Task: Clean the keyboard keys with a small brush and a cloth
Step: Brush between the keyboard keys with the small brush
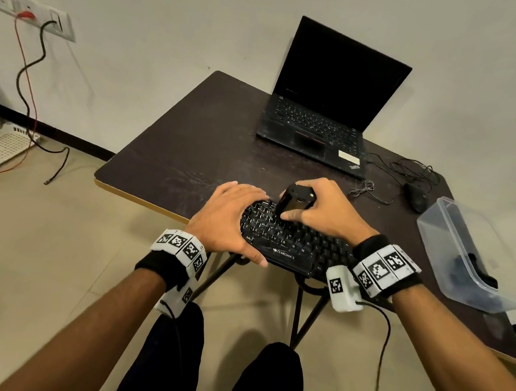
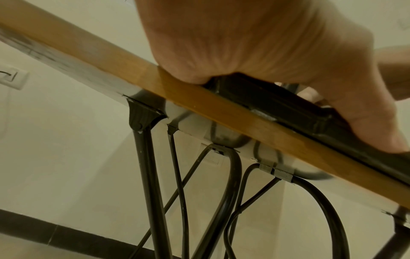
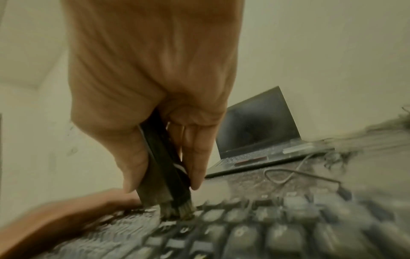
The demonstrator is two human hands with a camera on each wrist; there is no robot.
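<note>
A: Where's the keyboard (image 1: 293, 241)?

B: At the desk's (image 1: 192, 142) near edge. My left hand (image 1: 227, 217) lies spread across its left end; it looks light and might slide, so I pin it.

A: And the brush (image 1: 294, 201)?

B: My right hand (image 1: 329, 208) pinches its stiff body, soft bristles on the far keys.

Dim warm light, blurred wrist views
</note>
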